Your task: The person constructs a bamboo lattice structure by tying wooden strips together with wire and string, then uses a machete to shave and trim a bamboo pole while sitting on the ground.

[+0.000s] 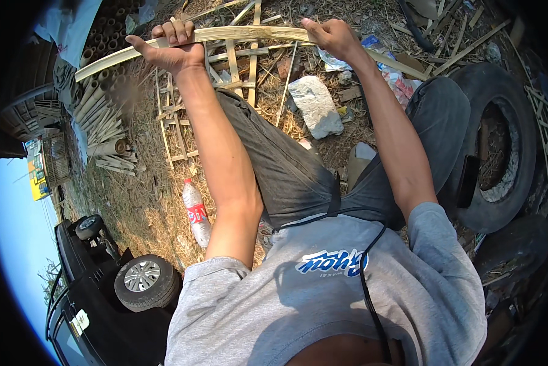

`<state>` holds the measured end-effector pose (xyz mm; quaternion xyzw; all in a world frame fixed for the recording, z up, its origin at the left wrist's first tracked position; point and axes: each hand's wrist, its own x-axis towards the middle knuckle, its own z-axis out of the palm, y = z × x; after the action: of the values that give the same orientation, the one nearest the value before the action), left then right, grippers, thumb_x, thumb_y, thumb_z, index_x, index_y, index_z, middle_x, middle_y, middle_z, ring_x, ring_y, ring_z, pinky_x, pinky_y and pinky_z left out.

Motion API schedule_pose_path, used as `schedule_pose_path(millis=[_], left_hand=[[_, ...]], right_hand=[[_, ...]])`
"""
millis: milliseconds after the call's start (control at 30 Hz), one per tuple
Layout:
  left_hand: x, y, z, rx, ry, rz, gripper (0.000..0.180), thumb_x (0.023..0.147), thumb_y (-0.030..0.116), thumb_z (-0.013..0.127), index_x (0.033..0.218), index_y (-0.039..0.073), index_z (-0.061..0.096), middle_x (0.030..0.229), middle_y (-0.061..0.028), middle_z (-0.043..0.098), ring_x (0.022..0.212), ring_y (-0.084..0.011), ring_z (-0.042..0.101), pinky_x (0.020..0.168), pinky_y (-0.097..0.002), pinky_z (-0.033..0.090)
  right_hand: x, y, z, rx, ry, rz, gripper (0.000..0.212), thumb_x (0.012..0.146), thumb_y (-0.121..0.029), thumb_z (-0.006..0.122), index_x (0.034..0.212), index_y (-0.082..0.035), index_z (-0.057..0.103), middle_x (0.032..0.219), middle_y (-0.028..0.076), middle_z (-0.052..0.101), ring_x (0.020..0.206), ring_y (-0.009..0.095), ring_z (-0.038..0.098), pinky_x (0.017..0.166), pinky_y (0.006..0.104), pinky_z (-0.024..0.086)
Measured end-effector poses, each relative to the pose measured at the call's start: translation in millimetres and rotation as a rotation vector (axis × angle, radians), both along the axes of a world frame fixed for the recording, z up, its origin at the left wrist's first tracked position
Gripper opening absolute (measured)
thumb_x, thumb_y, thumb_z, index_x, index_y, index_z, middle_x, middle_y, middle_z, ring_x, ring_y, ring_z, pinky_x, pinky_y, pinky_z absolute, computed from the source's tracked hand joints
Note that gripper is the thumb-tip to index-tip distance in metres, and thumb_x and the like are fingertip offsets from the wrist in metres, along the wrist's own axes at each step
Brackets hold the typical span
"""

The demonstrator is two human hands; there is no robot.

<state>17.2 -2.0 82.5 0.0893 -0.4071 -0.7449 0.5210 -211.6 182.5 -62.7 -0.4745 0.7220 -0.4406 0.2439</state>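
Pale yellow strip (249, 33), bamboo by the look, runs crosswise beyond the white stone block (315, 107), its ends jutting past both hands. Left hand (181, 55): beyond the block and to its left; fingers curled over the strip and closed on it, thumb straightened leftward. Right hand (338, 39): beyond the block, slightly to its right; fingers folded around the strip, thumb pointing along it; fingertips hidden, so how tightly cannot be told. Slatted lattice (233, 61) left of the block and beyond, passing below the strip. Plastic bottle (196, 210), red-labelled, left of the block and nearer the person. Black tyre (521, 116) well right of the block.
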Motion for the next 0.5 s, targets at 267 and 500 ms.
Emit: schedule_pose_path(millis=[267, 500], left_hand=[[-23.4, 36.0, -12.6, 0.147, -0.196, 0.304, 0.056, 0.108, 0.045, 0.028, 0.059, 0.019, 0.024, 0.048, 0.0029, 0.014, 0.042, -0.0125, 0.010, 0.043, -0.0289, 0.015], [0.6, 46.4, -39.4, 0.200, -0.169, 0.332, 0.054, 0.108, 0.044, 0.036, 0.061, 0.020, 0.023, 0.047, 0.0050, 0.014, 0.038, -0.0098, 0.011, 0.039, -0.0266, 0.017]], right_hand=[[30.6, -18.2, 26.6, -0.090, 0.084, -0.487, 0.058, 0.103, -0.043, 0.028, 0.084, -0.004, 0.066, 0.087, 0.019, 0.069, 0.093, 0.033, 0.059, 0.093, 0.0445, 0.038], [50.4, -1.5, -3.6, 0.091, 0.066, -0.601, 0.044, 0.100, -0.033, 0.040, 0.094, -0.004, 0.072, 0.102, 0.014, 0.071, 0.104, 0.031, 0.059, 0.100, 0.0442, 0.034]])
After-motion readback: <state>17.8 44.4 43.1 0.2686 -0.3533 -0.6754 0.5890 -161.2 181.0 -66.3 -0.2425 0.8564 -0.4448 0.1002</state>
